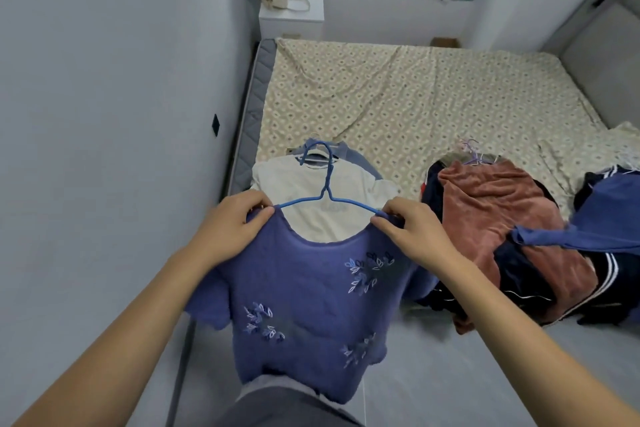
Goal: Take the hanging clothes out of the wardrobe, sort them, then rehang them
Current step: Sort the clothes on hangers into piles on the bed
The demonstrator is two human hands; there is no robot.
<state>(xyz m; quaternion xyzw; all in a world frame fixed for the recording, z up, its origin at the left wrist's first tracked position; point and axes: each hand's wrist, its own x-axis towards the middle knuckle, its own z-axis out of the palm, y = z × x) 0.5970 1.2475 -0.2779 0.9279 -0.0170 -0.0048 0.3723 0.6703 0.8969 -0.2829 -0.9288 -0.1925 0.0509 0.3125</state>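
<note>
A blue knit top (301,295) with embroidered leaves hangs on a blue wire hanger (327,191), held up in front of me over the foot of the bed. My left hand (235,222) grips the top's left shoulder on the hanger. My right hand (412,229) grips its right shoulder. Behind it on the bed lies a white T-shirt (311,191) on a hanger, on top of other garments. To the right sits a pile with a rust-pink velvet garment (491,215) over dark clothes, and a blue garment (606,218) at the far right.
The bed (433,97) with a patterned cream sheet fills the middle. A grey wall (104,114) stands close on the left. A white nightstand (291,17) with a cream bag stands beyond the bed. Grey floor (450,374) lies below me.
</note>
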